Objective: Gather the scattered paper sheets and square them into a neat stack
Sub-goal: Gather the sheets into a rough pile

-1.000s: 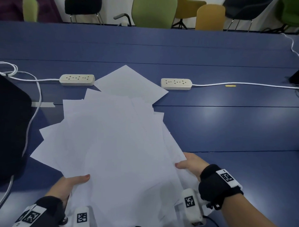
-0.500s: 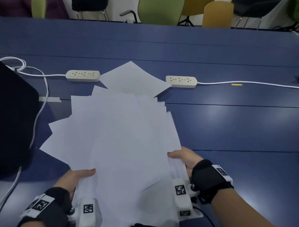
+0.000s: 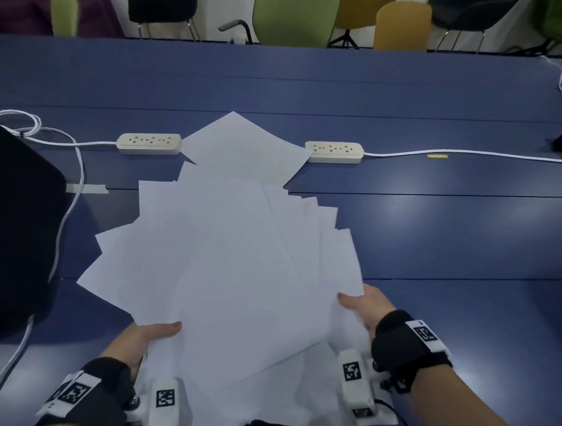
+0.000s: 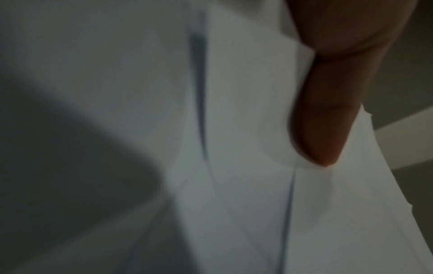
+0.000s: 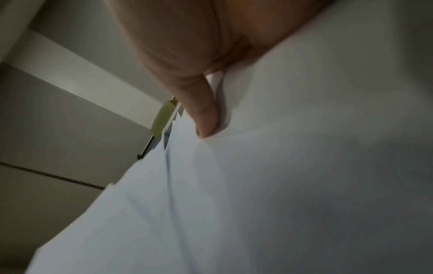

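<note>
A fanned, uneven bunch of white paper sheets point(image 3: 226, 262) is held above the blue table point(image 3: 433, 235), its corners sticking out at many angles. My left hand point(image 3: 145, 339) pinches its near left edge, thumb on top. My right hand point(image 3: 362, 306) pinches the near right edge, thumb on top and the other fingers hidden under the paper. One more sheet point(image 3: 244, 146) lies flat on the table behind the bunch, between the two power strips. In the left wrist view my thumb point(image 4: 325, 118) presses on the paper point(image 4: 234, 129). The right wrist view shows my thumb point(image 5: 201, 113) on the sheets point(image 5: 257, 185).
Two beige power strips point(image 3: 149, 143) point(image 3: 334, 151) with white cables lie across the table behind the paper. A large black object point(image 3: 15, 227) stands at the left. A strip of tape point(image 3: 87, 188) and a small yellow item point(image 3: 437, 156) lie on the table. Chairs stand beyond the far edge.
Both hands have drawn the fanned sheets closer together, and the right hand has moved inward to the left. The bunch is narrower now, though still uneven.
</note>
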Demonstrator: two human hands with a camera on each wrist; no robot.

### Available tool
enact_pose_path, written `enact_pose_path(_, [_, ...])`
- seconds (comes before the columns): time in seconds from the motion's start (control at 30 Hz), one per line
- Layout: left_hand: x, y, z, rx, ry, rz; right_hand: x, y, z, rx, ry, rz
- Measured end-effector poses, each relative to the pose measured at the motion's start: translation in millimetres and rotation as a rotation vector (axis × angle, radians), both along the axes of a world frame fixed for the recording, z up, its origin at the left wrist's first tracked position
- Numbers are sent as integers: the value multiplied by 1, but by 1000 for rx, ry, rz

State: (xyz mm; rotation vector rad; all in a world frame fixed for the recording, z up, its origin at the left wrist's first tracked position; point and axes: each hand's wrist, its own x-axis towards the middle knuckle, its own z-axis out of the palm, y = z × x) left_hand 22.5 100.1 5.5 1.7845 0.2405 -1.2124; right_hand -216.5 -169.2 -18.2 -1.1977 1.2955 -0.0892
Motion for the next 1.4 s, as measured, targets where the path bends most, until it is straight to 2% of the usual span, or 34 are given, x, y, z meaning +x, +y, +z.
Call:
enact_pose_path(0.07, [2,3,-7,0,13,19,-13,-8,3,21,-2,-54])
enact_pose_path(0.13, [1,2,-6,-14,43,6,-22,-9,6,131,-82,-74])
enact_pose_path(0.2, [-4,-4,2,-16,14,-20,-23,-2,8,220,-130,-34])
enact_pose_path(0.3, [-8,-7,6,-28,-39,-32,-18,8,6,166,-75,27])
enact_pose_path(0.43, [-9,-8,2,-1,-69,-50,-19,2,21,-170,64,-32])
enact_pose_path(0.6, [-12,-15,2,31,-160,-87,-34,-7,59,-524,97,-52])
enact_pose_path(0.83, [-7,-15,-6,66,-170,-64,-28,5,96,-951,-9,-259])
enact_pose_path(0.97, [-7,-14,-8,49,-171,-47,-20,-1,115,-1109,-82,-343])
enact_pose_path(1.07, [-8,-15,-9,55,-177,-66,-13,-11,126,-1144,-176,-464])
enact_pose_path(1.23, [-13,-16,-5,27,-204,-53,-4,-17,140,-1109,-429,-703])
enact_pose_path(1.4, [-15,-18,0,36,-193,-66,5,-29,140,-959,-529,-895])
